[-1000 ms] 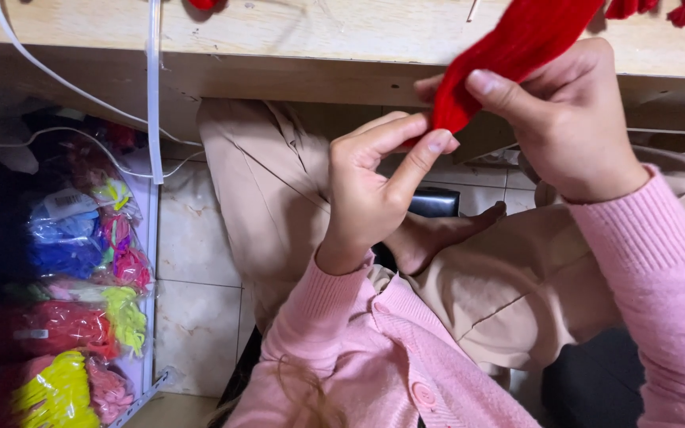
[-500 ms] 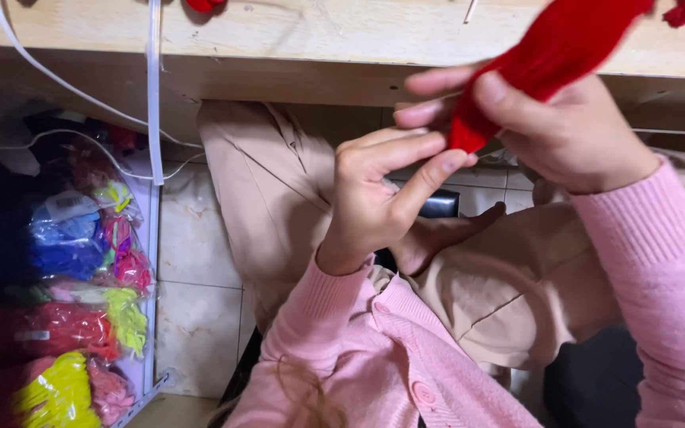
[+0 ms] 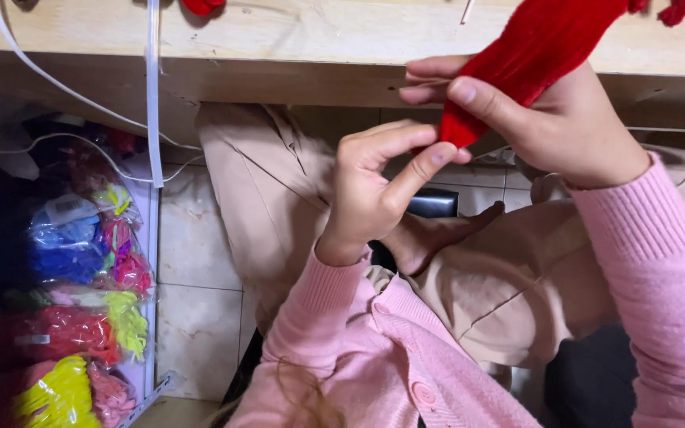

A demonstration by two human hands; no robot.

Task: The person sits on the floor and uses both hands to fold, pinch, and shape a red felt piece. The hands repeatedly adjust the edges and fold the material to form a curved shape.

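Note:
A bundle of red fuzzy stems (image 3: 541,47) slants from the top right down to a point near the middle. My right hand (image 3: 549,119) is wrapped around it, thumb pressed on its front. My left hand (image 3: 378,190) sits just below and to the left, with thumb and forefinger pinching at the lower tip of the red bundle. Both arms wear pink knitted sleeves. The upper end of the bundle runs out of view.
A wooden table edge (image 3: 279,40) crosses the top, with white cables (image 3: 152,95) hanging over it. Bags of coloured fuzzy stems (image 3: 73,309) fill a bin at the left. Beige trousers (image 3: 279,198) and a tiled floor (image 3: 192,261) lie below.
My right hand has shifted up and right with the red bundle. My left hand's fingers have closed onto its lower tip.

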